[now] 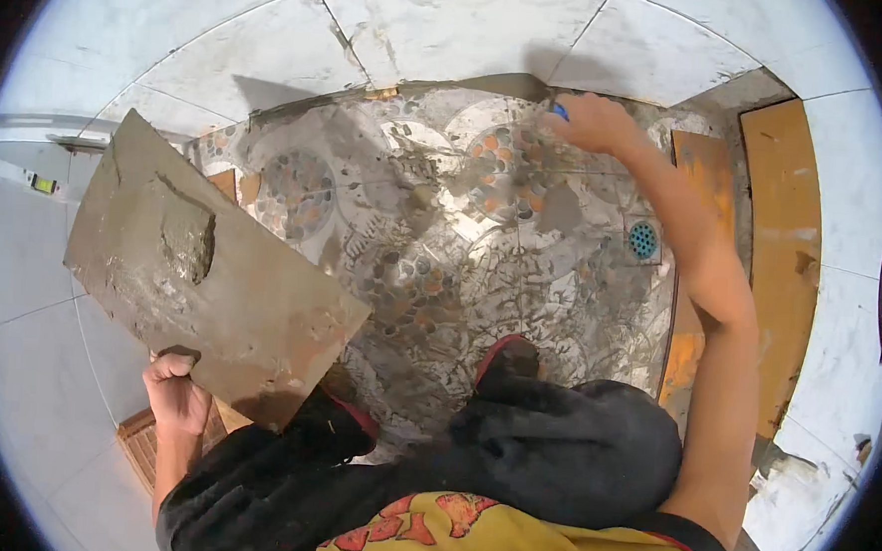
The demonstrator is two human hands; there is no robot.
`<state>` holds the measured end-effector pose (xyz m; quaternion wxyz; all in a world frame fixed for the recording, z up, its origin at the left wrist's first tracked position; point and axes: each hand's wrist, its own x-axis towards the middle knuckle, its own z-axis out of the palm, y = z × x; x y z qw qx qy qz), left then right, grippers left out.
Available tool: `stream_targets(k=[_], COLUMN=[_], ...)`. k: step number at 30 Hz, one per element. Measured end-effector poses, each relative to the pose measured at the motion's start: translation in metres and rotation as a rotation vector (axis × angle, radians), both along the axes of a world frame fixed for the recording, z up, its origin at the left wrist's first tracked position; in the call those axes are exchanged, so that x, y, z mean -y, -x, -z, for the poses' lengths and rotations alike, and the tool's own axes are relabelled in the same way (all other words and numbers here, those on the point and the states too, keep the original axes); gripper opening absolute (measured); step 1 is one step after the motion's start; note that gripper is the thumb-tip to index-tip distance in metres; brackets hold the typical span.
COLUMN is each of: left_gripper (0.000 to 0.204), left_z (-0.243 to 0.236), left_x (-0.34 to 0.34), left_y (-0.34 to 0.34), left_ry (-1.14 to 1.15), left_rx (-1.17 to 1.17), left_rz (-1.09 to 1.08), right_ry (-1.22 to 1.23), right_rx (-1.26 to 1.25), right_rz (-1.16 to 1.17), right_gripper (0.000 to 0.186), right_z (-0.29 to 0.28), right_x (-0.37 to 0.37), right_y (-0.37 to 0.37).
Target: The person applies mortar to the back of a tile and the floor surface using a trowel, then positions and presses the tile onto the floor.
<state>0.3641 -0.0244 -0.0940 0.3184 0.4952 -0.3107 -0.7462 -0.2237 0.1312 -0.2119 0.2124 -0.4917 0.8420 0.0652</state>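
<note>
- Gripping a flat, tan board [284, 312] at 8 o'clock, the left hand [177, 398] has closed on its lower edge, thumb area showing at the rim; the fingers underneath are hidden.
- The board spreads across 9 o'clock, tilted in the view, with one corner pointing up towards 10 and another reaching in towards the middle.
- On its face, at 9 o'clock, sits a lump of wet grey mortar [189, 237], with thinner smears around it.
- Between 1 and 2 o'clock, the right hand [597, 124] is wrapped around a blue-handled tool [560, 111]; its grey blade points towards 9 along the foot of the white wall tiles [474, 28]. Whether the blade touches them I cannot tell.
- Pebble-patterned floor [515, 289], streaked with grey, fills the centre.
- Near 3 o'clock a round teal drain cover [643, 241] is set in it; beyond, an orange-brown plank [778, 223] stands at 3, with a narrower orange panel [703, 174] at 2.
- Just past 9, a level with a yellow-green vial [43, 184] shows.
- Dark trousers [572, 442] and a yellow shirt [547, 540] occupy 5 to 6 o'clock.
</note>
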Motion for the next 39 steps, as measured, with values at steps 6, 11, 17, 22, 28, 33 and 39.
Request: stream_targets(k=[6, 11, 17, 22, 28, 33, 39], left_gripper=[0.013, 0.011, 0.036, 0.037, 0.037, 0.044, 0.051], left_z=[-0.036, -0.035, 0.025, 0.104, 0.174, 0.207, 0.218], left_x=[0.0, 0.017, 0.01, -0.015, -0.055, -0.059, -0.043], left_y=[0.0, 0.016, 0.047, 0.076, 0.122, 0.145, 0.168], left_ry=[-0.081, -0.108, -0.283, -0.519, -0.546, -0.628, -0.735], left_rx=[0.169, 0.111, 0.116, 0.066, -0.131, -0.176, -0.268], left_rz=[-0.048, 0.136, 0.316, 0.463, 0.433, 0.496, 0.527], right_ry=[0.145, 0.128, 0.004, -0.023, -0.156, -0.128, 0.228], right_rx=[0.036, 0.237, 0.092, 0.104, -0.05, -0.052, 0.671], right_rz=[0.081, -0.19, -0.403, -0.396, -0.601, -0.256, 0.169], right_gripper=[0.047, 0.046, 0.042, 0.038, 0.038, 0.047, 0.047], right_z=[0.009, 0.003, 0.017, 0.021, -0.004, -0.037, -0.056], right_x=[-0.015, 0.039, 0.098, 0.102, 0.069, 0.018, -0.057], right_y=[-0.025, -0.054, -0.048, -0.043, -0.011, -0.005, -0.03])
